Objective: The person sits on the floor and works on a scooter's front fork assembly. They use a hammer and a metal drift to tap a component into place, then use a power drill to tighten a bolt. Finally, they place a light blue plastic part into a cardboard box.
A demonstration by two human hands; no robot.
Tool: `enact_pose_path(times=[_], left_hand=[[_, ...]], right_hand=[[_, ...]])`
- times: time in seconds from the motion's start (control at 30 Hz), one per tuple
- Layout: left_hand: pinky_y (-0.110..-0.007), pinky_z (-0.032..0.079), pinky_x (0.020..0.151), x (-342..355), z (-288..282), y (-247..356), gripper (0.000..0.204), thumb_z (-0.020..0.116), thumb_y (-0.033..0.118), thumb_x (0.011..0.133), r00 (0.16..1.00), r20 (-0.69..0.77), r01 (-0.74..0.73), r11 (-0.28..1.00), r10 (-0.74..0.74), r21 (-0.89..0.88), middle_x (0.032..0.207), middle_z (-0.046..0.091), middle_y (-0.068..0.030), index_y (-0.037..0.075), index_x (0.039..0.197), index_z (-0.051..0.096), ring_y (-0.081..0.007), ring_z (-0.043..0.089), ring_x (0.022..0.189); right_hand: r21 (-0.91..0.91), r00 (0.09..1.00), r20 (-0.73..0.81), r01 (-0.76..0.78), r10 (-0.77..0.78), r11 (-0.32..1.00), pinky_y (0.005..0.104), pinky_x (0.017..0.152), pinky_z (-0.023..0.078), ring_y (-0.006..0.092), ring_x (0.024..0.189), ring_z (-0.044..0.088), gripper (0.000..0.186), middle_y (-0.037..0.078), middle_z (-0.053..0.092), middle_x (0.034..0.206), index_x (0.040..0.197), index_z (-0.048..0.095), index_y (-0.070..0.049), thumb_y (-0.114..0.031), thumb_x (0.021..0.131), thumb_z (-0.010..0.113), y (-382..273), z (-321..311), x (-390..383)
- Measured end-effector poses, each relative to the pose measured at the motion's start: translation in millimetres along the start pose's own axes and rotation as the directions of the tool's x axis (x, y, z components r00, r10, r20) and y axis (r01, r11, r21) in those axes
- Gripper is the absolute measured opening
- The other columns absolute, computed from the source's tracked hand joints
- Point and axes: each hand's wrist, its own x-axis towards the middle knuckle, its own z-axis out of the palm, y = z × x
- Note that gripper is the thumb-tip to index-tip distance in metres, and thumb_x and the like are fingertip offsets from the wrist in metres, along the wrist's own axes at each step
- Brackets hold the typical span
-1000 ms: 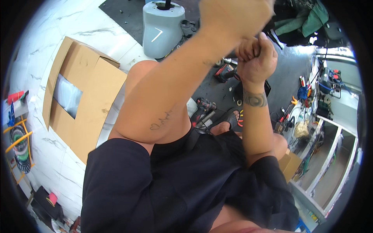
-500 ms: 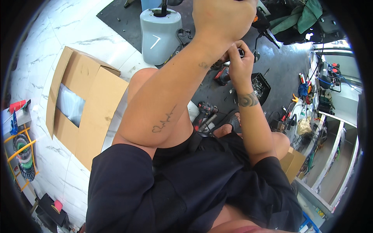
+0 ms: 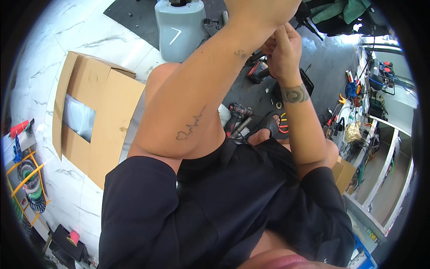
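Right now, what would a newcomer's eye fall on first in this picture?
Probably the two hands near the top: the left hand, cut off by the upper edge, and the right hand close below it. Next would come the large cardboard box with a square opening, on the white floor at left, and the grey-blue shell at top, left of centre.

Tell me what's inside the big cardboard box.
Through the opening in the box, pale, plastic-looking wrapping shows. Anything beneath it, and the rest of the interior, is covered from view.
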Motion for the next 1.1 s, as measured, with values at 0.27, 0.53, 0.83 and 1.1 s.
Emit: enact_pose_path(times=[0.27,0.53,0.83,1.1], left_hand=[[-0.040,0.050,0.059,8.0,-8.1,13.7,0.031,0.073,0.022,0.091,0.995,-0.103,-0.008,1.000,0.010,0.012,0.060,0.067,-0.0169,-0.005,0.076,0.073,-0.0266,0.069,0.057],[-0.042,0.050,0.060,-9.8,-10.7,2.4,0.028,0.071,0.020,0.090,0.965,-0.044,-0.254,0.963,0.259,0.084,0.060,0.064,-0.0189,-0.004,0.074,0.072,-0.0295,0.067,0.056],[-0.042,0.051,0.059,-9.1,-3.6,-9.3,0.029,0.067,0.018,0.090,0.954,-0.036,-0.296,0.954,0.297,0.048,0.057,0.063,-0.0189,-0.004,0.071,0.072,-0.0319,0.067,0.052],[-0.038,0.052,0.059,7.5,-15.7,49.0,0.035,0.067,0.022,0.092,0.976,-0.064,0.213,0.975,-0.209,0.065,0.061,0.069,-0.0160,-0.006,0.072,0.072,-0.0253,0.069,0.054]], right_hand=[[-0.076,0.929,-0.021,0.368,-0.370,0.927,0.0329,0.049,0.024,0.0104,0.048,0.023,0.041,-0.003,0.028,0.058,0.086,0.051,-0.010,-0.038,0.114,0.043,-97.9,26.1,-11.2],[-0.405,0.830,0.183,0.552,-0.527,0.729,0.0309,0.052,0.040,0.0136,0.054,0.053,0.028,0.000,0.060,0.068,0.089,0.061,-0.007,-0.028,0.107,0.058,-28.1,-21.5,20.9],[-0.674,0.751,0.154,0.555,-0.642,0.487,0.0451,0.067,0.052,0.0339,0.077,0.066,0.009,0.009,0.069,0.085,0.083,0.065,-0.005,-0.010,0.081,0.073,-12.4,29.9,-1.5],[0.148,0.917,0.025,0.391,-0.399,0.908,0.0321,0.051,0.023,0.0103,0.048,0.021,0.032,-0.006,0.024,0.054,0.082,0.052,-0.012,-0.032,0.106,0.044,-100.0,-10.0,-16.2]])
